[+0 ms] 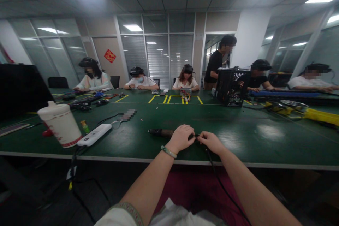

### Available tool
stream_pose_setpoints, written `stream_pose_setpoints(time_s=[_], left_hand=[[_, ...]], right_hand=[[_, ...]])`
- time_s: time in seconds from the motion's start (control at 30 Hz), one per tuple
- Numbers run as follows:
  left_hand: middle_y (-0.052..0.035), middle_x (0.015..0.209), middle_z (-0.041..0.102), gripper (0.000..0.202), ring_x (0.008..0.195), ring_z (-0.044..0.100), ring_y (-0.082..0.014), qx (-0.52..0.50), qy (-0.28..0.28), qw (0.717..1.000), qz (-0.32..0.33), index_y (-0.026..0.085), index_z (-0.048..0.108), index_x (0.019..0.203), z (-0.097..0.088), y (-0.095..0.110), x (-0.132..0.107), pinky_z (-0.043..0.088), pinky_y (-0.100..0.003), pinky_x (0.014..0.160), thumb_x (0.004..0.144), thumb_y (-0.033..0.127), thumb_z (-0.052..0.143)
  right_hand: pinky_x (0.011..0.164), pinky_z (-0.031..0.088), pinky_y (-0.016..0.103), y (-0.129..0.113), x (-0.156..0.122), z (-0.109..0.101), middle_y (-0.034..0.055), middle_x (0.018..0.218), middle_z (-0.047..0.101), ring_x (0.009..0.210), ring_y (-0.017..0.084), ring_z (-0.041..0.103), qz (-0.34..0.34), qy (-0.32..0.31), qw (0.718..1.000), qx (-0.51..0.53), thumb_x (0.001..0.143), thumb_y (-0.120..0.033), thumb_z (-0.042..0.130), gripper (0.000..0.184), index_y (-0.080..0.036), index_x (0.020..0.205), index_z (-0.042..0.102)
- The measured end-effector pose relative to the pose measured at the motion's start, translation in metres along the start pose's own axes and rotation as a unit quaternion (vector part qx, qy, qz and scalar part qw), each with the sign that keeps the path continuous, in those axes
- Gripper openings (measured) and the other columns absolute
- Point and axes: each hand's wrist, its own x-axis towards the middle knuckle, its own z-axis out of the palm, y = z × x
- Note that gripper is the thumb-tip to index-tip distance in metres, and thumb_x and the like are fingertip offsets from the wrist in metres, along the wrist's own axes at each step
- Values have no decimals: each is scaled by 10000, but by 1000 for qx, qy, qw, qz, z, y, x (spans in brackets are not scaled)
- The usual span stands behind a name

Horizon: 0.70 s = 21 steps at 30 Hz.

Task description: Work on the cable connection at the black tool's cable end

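On the green table lies a dark cylindrical electric screwdriver (161, 132), its narrow tip pointing left. My left hand (182, 137), with a jade-like bangle at the wrist, is closed over its rear part and hides it. Close beside it, my right hand (210, 141) pinches the end of a black power cord (215, 171) at the screwdriver's tail. The cord runs down from my fingers, over the table edge, toward my lap. Whether the cord's plug is seated in the tool is too small to tell.
To the left stand a white lidded cup (60, 125), a white power strip (94, 135) and a small green bottle (84, 127). A black computer case (230, 86) is at the right back. Several people sit across the table; one person (215, 60) stands.
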Motion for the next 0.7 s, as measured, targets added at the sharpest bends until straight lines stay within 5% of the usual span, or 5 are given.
stream_pose_setpoints(time_s=[0.7], left_hand=[[-65,1081,625,72,1106,522,-228,-4,-4,1000,8,197,610,880,0,1,1,395,-417,1007,814,219,628]], right_hand=[[546,391,227,2,0,0,-8,618,656,583,142,578,2,-2,1000,7,810,-412,573,248,-202,681,597]])
